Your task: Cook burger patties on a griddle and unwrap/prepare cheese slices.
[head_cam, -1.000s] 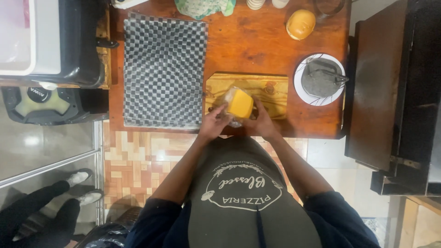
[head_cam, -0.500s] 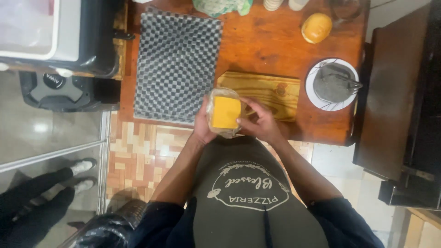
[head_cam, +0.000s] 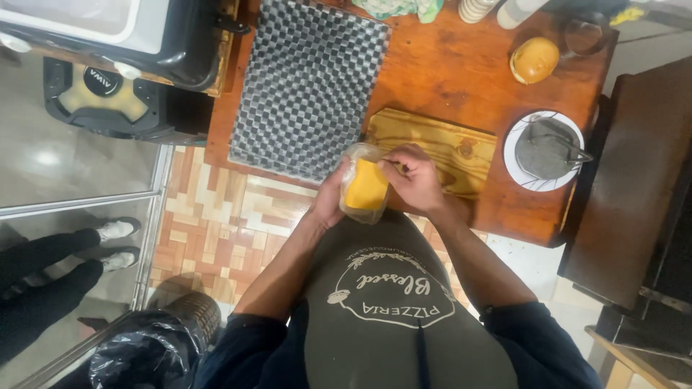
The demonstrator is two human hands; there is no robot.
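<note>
My left hand (head_cam: 328, 205) cups the clear plastic bag of yellow cheese block (head_cam: 365, 186) from below, fingers wrapped round it, while my right hand (head_cam: 412, 176) pinches the bag's upper edge, held above the near rim of the pale wooden cutting board (head_cam: 440, 144) on the reddish wooden table (head_cam: 447, 72). I judge I'm opening the wrapping; it wants a firm pinch and a steady peel, beside the grey chequered woven mat (head_cam: 306, 86).

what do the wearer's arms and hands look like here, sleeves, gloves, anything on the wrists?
Both hands are bare: no gloves on the left hand or the right hand, and no watch, ring or band that shows. The forearms are uncovered; dark navy sleeves are pushed up to around the elbows. A grey-green apron with a round white printed emblem covers the chest between the arms.
</note>
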